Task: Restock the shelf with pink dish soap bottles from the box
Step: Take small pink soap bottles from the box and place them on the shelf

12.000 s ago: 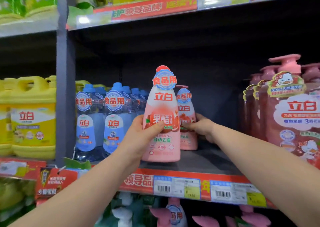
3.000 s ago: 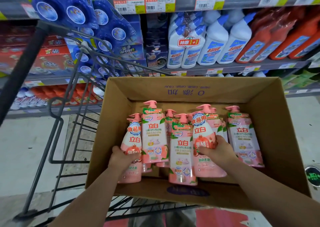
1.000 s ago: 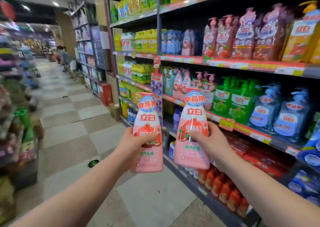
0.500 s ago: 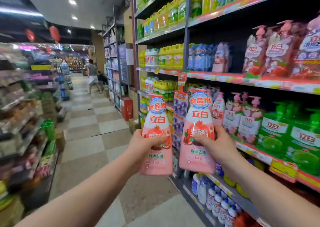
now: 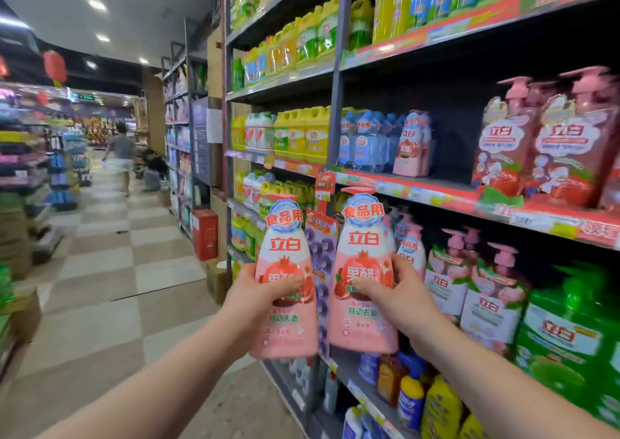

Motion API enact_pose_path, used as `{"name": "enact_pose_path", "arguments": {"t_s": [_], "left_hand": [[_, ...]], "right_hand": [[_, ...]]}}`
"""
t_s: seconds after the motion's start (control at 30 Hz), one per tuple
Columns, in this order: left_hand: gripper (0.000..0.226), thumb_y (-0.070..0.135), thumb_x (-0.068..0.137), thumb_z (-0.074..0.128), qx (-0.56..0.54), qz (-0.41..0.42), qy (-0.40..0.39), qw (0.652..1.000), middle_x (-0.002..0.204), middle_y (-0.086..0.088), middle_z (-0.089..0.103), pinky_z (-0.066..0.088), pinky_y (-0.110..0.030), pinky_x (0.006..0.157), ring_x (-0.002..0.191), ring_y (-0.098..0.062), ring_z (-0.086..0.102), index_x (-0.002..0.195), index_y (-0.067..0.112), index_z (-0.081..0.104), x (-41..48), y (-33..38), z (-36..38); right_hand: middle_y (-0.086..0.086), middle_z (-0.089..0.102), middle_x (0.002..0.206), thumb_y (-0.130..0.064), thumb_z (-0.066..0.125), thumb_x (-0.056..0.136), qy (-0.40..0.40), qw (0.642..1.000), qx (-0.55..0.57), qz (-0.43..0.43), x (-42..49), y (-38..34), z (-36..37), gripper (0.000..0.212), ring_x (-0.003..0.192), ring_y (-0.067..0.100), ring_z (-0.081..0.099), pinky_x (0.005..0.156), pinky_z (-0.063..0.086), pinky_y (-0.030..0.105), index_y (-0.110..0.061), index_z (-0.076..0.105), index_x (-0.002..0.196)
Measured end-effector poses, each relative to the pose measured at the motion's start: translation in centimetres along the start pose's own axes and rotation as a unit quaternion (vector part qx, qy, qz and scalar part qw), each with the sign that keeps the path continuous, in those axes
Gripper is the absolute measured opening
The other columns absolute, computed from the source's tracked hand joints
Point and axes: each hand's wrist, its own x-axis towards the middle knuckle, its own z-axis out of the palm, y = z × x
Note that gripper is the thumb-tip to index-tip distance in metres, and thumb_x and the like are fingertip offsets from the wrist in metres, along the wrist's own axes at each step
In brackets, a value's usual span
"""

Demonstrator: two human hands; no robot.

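I hold two pink dish soap bottles upright in front of me in the aisle. My left hand [image 5: 258, 294] grips the left bottle [image 5: 285, 324] round its middle. My right hand [image 5: 396, 296] grips the right bottle [image 5: 364, 321] the same way. Both bottles carry blue round tags at the neck. On the shelf [image 5: 419, 188] ahead at upper right stand matching pink bottles [image 5: 411, 145], with a dark gap to their right. The box is out of view.
Blue bottles [image 5: 364, 141] and yellow jugs [image 5: 302, 135] stand left of the shelved pink ones; large pink pump bottles [image 5: 550, 143] fill the right end. Pump bottles and green ones sit one shelf below. The tiled aisle [image 5: 110, 271] runs left, with a person [image 5: 122, 157] walking far off.
The view has swung further right toward the shelving and come closer to it. Both hands still hold their bottles, now a little nearer the shelf.
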Motion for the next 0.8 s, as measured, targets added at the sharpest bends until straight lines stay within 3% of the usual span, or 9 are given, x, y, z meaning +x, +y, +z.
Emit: {"name": "enact_pose_path", "arguments": {"t_s": [0.1,0.3,0.43,0.6,0.73,0.8], "left_hand": [[0.023,-0.004,0.076,0.070,-0.003,0.000,-0.022,1.000,0.075,-0.012,0.071,0.052,-0.027,0.045,0.053,-0.018,0.067,0.095,0.003,0.061,4.5,-0.1,0.0],[0.024,-0.003,0.075,0.071,-0.013,0.008,-0.090,0.996,0.075,-0.011,0.070,0.053,-0.027,0.044,0.053,-0.016,0.067,0.095,0.001,0.058,14.5,0.8,0.4],[0.032,0.002,0.074,0.074,-0.008,0.010,-0.143,0.990,0.086,-0.014,0.070,0.056,-0.032,0.050,0.061,-0.021,0.067,0.101,0.002,0.057,21.2,2.3,0.6],[0.027,0.002,0.077,0.072,-0.015,0.021,-0.194,0.981,0.086,-0.016,0.069,0.058,-0.034,0.051,0.060,-0.022,0.067,0.100,0.002,0.058,27.7,3.1,2.0],[0.031,0.003,0.078,0.071,-0.012,0.026,-0.228,0.973,0.098,-0.025,0.069,0.056,-0.047,0.072,0.074,-0.031,0.065,0.105,-0.005,0.061,31.6,2.8,3.6],[0.023,0.003,0.078,0.072,-0.014,0.028,-0.232,0.972,0.095,-0.023,0.070,0.055,-0.053,0.078,0.075,-0.032,0.066,0.099,-0.001,0.064,33.6,2.7,4.6]], "right_hand": [[0.003,0.070,0.102,-0.018,0.082,0.070,0.022,1.000,-0.006,-0.004,3.7,0.1,0.8,0.048,0.087,0.019,0.070,0.081,0.056,0.040,-0.024,0.052,0.107],[-0.005,0.068,0.092,-0.014,0.080,0.071,0.100,0.993,-0.040,-0.045,11.5,-1.3,3.2,0.038,0.071,-0.001,0.066,0.060,0.052,0.016,-0.027,0.054,0.095],[0.001,0.067,0.104,-0.019,0.080,0.072,0.144,0.987,-0.054,-0.044,16.4,-2.2,5.2,0.050,0.088,0.014,0.066,0.076,0.052,0.029,-0.017,0.054,0.115],[0.004,0.068,0.108,-0.021,0.081,0.071,0.219,0.971,-0.079,-0.049,21.6,-2.8,5.0,0.055,0.092,0.018,0.067,0.085,0.054,0.035,-0.015,0.055,0.119],[-0.006,0.066,0.101,-0.025,0.081,0.071,0.268,0.954,-0.109,-0.075,26.1,-4.2,2.5,0.056,0.083,0.003,0.063,0.065,0.049,0.020,-0.017,0.053,0.119],[-0.007,0.064,0.101,-0.028,0.080,0.072,0.287,0.945,-0.129,-0.087,28.6,-5.1,1.0,0.056,0.082,0.002,0.061,0.064,0.045,0.021,-0.018,0.053,0.119]]}}
